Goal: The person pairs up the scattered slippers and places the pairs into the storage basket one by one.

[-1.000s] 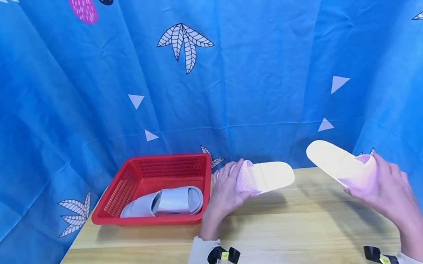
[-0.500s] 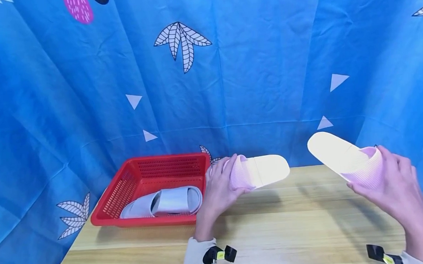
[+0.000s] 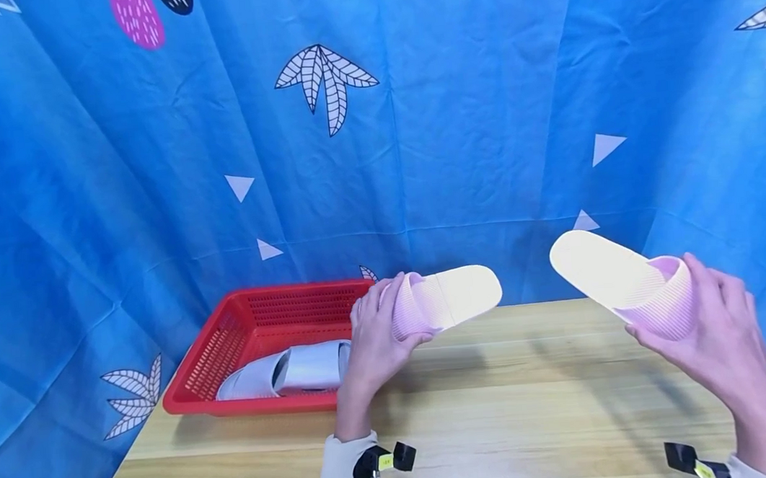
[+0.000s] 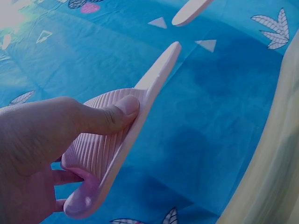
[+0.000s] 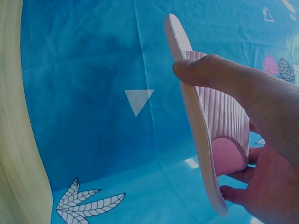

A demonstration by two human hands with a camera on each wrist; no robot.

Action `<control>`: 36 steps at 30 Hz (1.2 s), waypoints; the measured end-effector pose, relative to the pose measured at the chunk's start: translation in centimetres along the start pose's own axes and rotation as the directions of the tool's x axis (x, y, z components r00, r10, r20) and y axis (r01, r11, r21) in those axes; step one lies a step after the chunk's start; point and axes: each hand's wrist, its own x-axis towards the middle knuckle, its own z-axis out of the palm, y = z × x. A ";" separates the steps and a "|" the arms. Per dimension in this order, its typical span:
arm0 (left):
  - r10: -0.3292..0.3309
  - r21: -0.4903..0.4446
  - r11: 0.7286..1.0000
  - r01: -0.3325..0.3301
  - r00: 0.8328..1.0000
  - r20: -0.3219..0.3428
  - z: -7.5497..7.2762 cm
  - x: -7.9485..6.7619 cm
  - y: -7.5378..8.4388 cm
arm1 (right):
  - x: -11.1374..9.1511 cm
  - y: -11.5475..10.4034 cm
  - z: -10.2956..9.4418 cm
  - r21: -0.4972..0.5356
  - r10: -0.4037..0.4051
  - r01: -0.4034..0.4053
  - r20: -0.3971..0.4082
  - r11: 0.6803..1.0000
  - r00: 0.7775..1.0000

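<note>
My left hand grips a pink slipper by its ribbed strap, thumb along the sole's edge in the left wrist view. The slipper's pale heel points right, and it is held above the table beside the basket's right end. Over the table's right side, my right hand holds another pink slipper across the strap, its heel tilted up toward the left. The right wrist view shows the thumb on the sole's edge and fingers beneath. Two grey slippers lie inside the red basket.
The basket stands at the left of the wooden table, partly covered by my left hand in the head view. A blue patterned curtain hangs behind the table and along both sides.
My left hand has carried its slipper left and slightly up, now overlapping the basket's right end in view. My right hand has raised its slipper a little.
</note>
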 end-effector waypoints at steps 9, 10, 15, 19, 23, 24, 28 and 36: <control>0.025 0.025 0.999 -0.024 0.999 -0.047 -1.1 0.0 -1.0 | 0.2 -0.7 -0.1 0.053 -0.058 0.061 -0.048 0.997 0.997; 0.027 0.024 0.999 -0.025 0.998 -0.051 -1.2 0.0 -1.0 | 0.3 -0.7 -0.1 0.057 -0.064 0.067 -0.053 0.996 0.997; 0.034 0.024 0.999 -0.032 0.997 -0.067 -1.5 0.0 -1.2 | 0.2 -1.1 -0.1 0.071 -0.103 0.109 -0.074 0.992 0.992; 0.034 0.021 0.999 -0.032 0.997 -0.071 -1.6 0.0 -1.3 | 0.2 -1.4 -0.1 0.074 -0.122 0.127 -0.075 0.989 0.990; 0.026 0.020 0.999 -0.025 0.997 -0.070 -1.5 -0.1 -1.3 | 0.1 -1.7 -0.2 0.067 -0.111 0.115 -0.059 0.991 0.992; 0.025 0.018 1.000 -0.024 0.997 -0.070 -1.5 0.0 -1.2 | 0.1 -1.7 -0.2 0.064 -0.106 0.110 -0.053 0.992 0.993; 0.027 0.013 1.000 -0.027 0.997 -0.071 -1.4 0.0 -1.2 | 0.1 -1.8 -0.3 0.064 -0.103 0.105 -0.044 0.992 0.994; 0.034 0.010 0.999 -0.033 0.997 -0.065 -1.4 -0.1 -0.8 | 0.2 -2.1 -0.5 0.090 -0.183 0.192 -0.094 0.977 0.979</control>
